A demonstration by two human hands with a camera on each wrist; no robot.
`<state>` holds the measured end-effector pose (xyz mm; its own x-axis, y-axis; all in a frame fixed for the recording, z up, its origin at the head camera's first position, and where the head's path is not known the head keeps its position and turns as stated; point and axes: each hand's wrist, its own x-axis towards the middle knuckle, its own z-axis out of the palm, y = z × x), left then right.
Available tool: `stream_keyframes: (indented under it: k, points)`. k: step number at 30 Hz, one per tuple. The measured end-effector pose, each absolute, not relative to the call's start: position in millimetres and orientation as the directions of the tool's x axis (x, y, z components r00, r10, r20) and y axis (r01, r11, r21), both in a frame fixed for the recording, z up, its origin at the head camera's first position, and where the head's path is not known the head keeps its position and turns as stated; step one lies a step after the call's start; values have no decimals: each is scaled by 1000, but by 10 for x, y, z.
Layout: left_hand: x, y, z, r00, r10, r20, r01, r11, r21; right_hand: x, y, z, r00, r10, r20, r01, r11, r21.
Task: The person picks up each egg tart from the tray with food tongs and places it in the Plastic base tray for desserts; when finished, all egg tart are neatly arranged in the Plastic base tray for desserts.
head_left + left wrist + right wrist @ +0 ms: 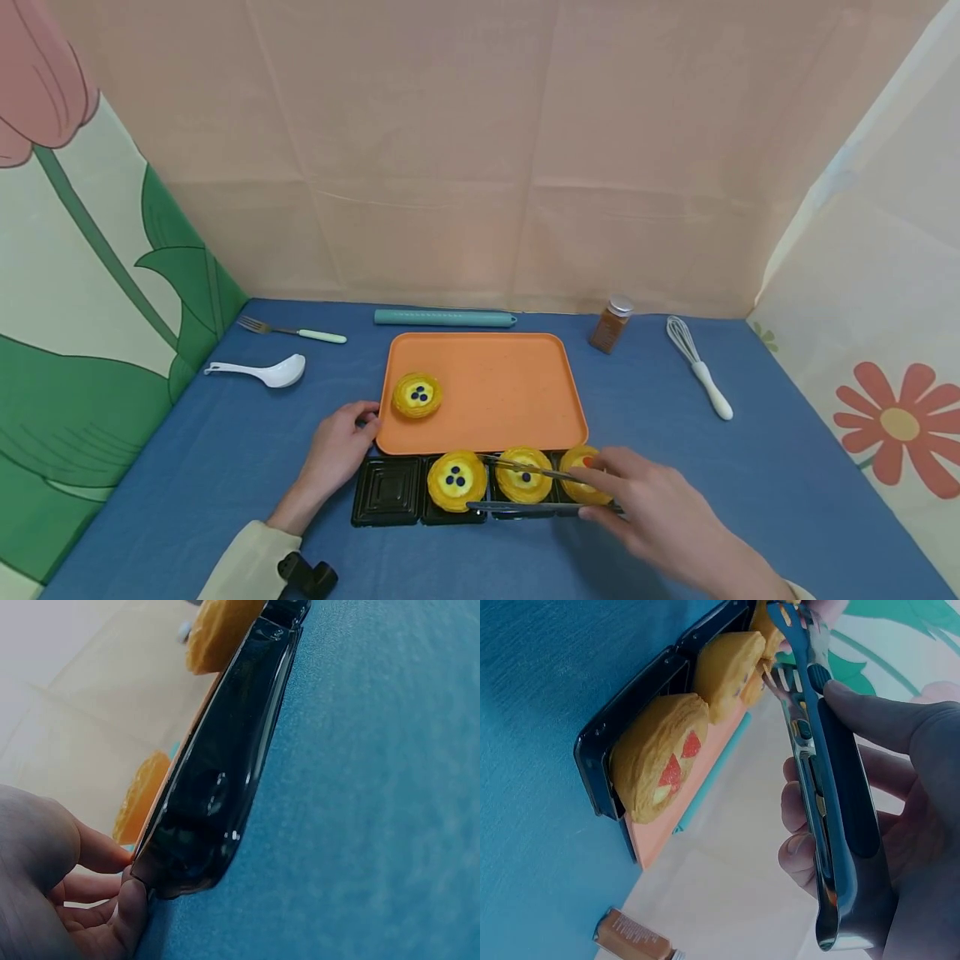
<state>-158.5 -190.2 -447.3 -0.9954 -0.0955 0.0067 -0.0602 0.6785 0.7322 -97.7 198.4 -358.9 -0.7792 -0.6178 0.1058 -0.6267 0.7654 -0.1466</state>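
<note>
**One tart on the tray, three in the black container**

In the head view, the work looked partway along. A blueberry-topped tart point(417, 395) sat on the left part of the orange tray point(502, 392), at the frame's centre. Three more sat below it in the black container point(386, 492) — a second blueberry tart point(456, 482), a tart with a dark berry point(524, 475) partly hidden by the tongs point(540, 507), and a strawberry-topped tart point(581, 473) at the right end. The leftmost compartment showed its ridged floor. If all four belonged together, three seemed left to handle; the direction of transfer could not be told.

At lower right, the right hand point(660, 504) grasped the tongs, their arms spread, tips beside the second blueberry tart — whether they touched it was unclear. At lower left, the left hand point(345, 442) pinched the container's upper-left corner, next to the tray's edge. A spice jar point(611, 323) leaned right of the tray.
</note>
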Motion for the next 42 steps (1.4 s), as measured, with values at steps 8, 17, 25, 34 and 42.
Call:
stream_keyframes:
  k: [8, 17, 25, 34, 42]
  points:
    - [-1587, -1894, -4473, -995, -101, -3, -71, 671, 738, -982, 1998, -3569, -791, -604, 96, -611, 775, -162]
    - [-1594, -1903, -4470, -995, -95, 18, -50, 672, 739, -1001, 2044, -3534, -836, -539, 106, -549, 816, -182]
    - [-1598, -1924, -4475, -996, -88, 14, -49, 676, 736, -1082, 1975, -3536, -864, -477, 163, -504, 823, -264]
    - [-1599, -1930, -4477, -996, -91, -13, -70, 662, 746, -1322, 1827, -3567, -864, -457, 211, -503, 808, -307]
    - [-1595, -1931, -4487, -994, -107, -29, -92, 646, 757, -1557, 1656, -3670, -869, -466, 166, -495, 807, -322]
